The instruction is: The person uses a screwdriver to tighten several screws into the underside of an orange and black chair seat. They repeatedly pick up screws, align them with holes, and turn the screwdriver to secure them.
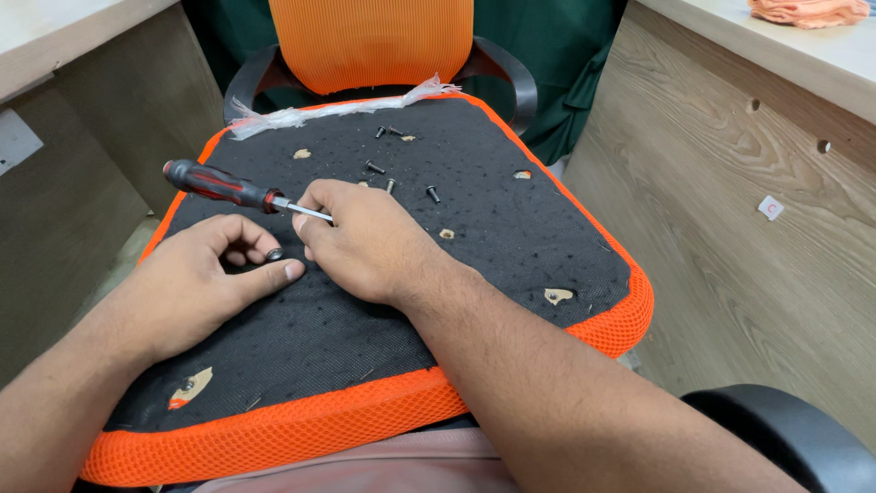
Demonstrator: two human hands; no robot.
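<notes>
An upturned chair seat (511, 237), black underneath with an orange mesh rim, lies across my lap. My right hand (365, 237) rests on it near the middle and holds a screwdriver (224, 187) with a red and black handle, its shaft under my fingers and the handle pointing left. My left hand (196, 283) lies beside it, with a small dark screw (275, 255) pinched between thumb and fingertips. Several loose black screws (375, 167) are scattered on the seat beyond my right hand.
An orange mesh chair back (370, 41) stands behind the seat, with torn clear plastic (301, 114) along the seat's far edge. Wooden desk panels (730, 210) close in on the right and on the left. A black armrest (785, 438) is at lower right.
</notes>
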